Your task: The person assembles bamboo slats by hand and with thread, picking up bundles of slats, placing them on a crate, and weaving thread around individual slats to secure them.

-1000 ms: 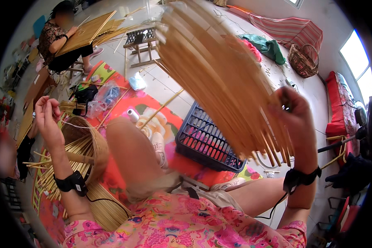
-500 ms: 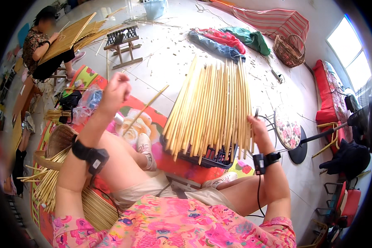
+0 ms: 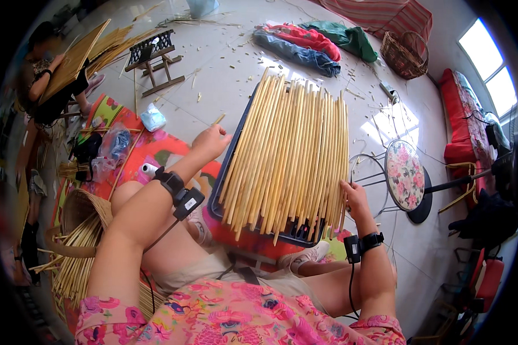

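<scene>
Lying between left hand and right hand, stick mat, atop crate

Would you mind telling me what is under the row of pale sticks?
Under the row of sticks is a dark blue crate, which shows along its left side and near edge. The sticks cover most of its top, so what lies there is hidden.

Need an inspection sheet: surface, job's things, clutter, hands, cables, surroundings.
Surface: tiled floor, red floral mat on it.
Job's things: row of sticks across a dark crate.
Clutter: scattered offcuts; heaped cloths.
Left hand: near the row's left side, fingers curled, hold unclear.
Right hand: at the row's right edge, grip unclear.
Cables: black cable hanging from the right wrist device.
Surroundings: co-worker at upper left; wicker basket at upper right.
</scene>
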The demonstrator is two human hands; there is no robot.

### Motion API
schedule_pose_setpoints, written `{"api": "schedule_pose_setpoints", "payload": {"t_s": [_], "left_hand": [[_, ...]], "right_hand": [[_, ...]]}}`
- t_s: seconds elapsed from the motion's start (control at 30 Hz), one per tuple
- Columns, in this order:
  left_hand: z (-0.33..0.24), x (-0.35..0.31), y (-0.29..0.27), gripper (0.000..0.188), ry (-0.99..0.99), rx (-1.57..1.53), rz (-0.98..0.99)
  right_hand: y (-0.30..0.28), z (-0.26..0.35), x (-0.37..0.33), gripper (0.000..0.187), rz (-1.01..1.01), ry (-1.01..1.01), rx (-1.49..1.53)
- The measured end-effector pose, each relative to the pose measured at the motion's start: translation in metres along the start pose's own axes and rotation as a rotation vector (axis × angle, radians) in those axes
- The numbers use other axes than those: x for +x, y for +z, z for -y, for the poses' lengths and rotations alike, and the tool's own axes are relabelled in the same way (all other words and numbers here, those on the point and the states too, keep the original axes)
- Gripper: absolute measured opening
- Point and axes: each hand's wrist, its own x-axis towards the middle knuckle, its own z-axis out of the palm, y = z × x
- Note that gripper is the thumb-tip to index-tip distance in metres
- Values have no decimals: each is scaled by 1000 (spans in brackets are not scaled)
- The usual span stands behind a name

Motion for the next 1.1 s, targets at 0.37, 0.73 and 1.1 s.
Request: {"api": "schedule_pose_setpoints", "payload": {"t_s": [0.37, 0.73, 1.1], "left_hand": [[-36, 43, 33, 39, -9, 49, -3], [-21, 53, 25, 33, 94, -77, 83], [27, 33, 18, 37, 76, -227, -17]], "right_hand": [[8, 21, -1, 29, -62, 44, -10], [8, 22, 5, 21, -120, -30, 9], [30, 40, 17, 24, -189, -294, -365]]}}
